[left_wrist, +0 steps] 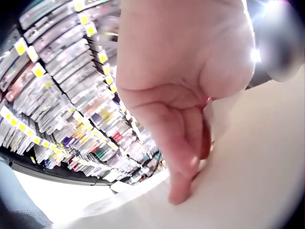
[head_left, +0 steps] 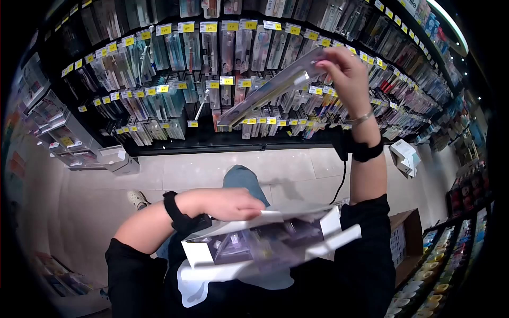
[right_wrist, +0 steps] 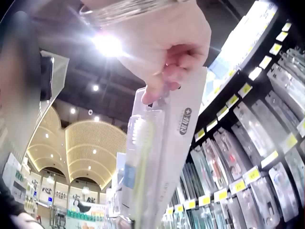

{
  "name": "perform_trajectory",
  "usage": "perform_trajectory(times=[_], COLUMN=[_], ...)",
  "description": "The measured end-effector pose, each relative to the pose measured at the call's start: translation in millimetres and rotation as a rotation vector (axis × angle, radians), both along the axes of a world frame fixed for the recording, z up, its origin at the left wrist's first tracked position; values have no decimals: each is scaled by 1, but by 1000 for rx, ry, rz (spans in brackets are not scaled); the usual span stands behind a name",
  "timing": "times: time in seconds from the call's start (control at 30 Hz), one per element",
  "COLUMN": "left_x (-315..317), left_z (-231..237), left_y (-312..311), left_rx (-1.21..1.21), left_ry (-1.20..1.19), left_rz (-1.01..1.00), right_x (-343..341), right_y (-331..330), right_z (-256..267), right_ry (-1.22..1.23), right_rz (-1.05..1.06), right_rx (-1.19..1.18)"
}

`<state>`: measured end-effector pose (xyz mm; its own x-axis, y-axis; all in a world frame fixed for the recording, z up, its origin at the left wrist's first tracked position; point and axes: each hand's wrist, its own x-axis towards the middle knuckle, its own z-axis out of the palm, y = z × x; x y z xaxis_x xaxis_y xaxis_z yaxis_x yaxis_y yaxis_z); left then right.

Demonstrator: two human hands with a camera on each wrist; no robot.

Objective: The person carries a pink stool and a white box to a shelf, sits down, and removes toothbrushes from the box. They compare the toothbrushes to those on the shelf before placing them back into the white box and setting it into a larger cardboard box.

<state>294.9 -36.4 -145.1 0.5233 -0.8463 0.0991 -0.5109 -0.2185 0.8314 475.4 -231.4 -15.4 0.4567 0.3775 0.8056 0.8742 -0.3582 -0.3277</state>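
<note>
Right grip (head_left: pixel 347 79) pinches the toothbrush pack (head_left: pixel 273 91) at its top end, before the far rack (head_left: pixel 212 149); free end could swing into hanging packs (head_left: pixel 262 50). Left grip (head_left: pixel 233 203) holds the near white box (head_left: pixel 199 255); tilting could spill it.

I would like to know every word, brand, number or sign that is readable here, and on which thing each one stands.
"ile": white sign, head view's top right; its beginning is cut off.
"心": far wall, right wrist view; neighbouring characters are unclear.
Not surely readable: the dark logo on the toothbrush package in the right hand.
Too small or blurred: the price tags.
</note>
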Motion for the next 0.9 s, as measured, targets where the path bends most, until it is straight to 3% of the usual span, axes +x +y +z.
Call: perform_trajectory(times=[0.1,0.17,0.23,0.3,0.37,0.43,0.5,0.57,0.7,0.83,0.9], left_x=[0,7,8,9,17,26,28,29,36,40,43], left_z=[4,-3,-22,-26,-28,-36,-37,-33,-34,-30,-25], left_y=[-16,-16,-9,-6,5,23,24,30,39,41,48], left_rx=[-16,-15,-168,-354,-268,-76,-12,-45,-38,-466,-740], left_ry=[-11,13,311,199,-345,-804,-623,-171,126,266,270], left_rz=[-51,-36,150,578,1205,1433,1419,1179,1048,1108,1154], right_x=[5,-2,-17,-28,-34,-39,-41,-45,-48,-64,-60], right_y=[37,53,61,67,71,72,71,71,78,92,101], right_z=[-36,-58,-74,-85,-92,-92,-91,-89,-85,-82,-104], right_ry=[-199,-106,-42,-12,51,85,92,97,136,151,240], right_rz=[-73,-92,-71,-42,-23,-14,-19,-18,38,190,242], right_rx=[-175,-236,-249,-262,-317,-366,-363,-341,-188,256,320])
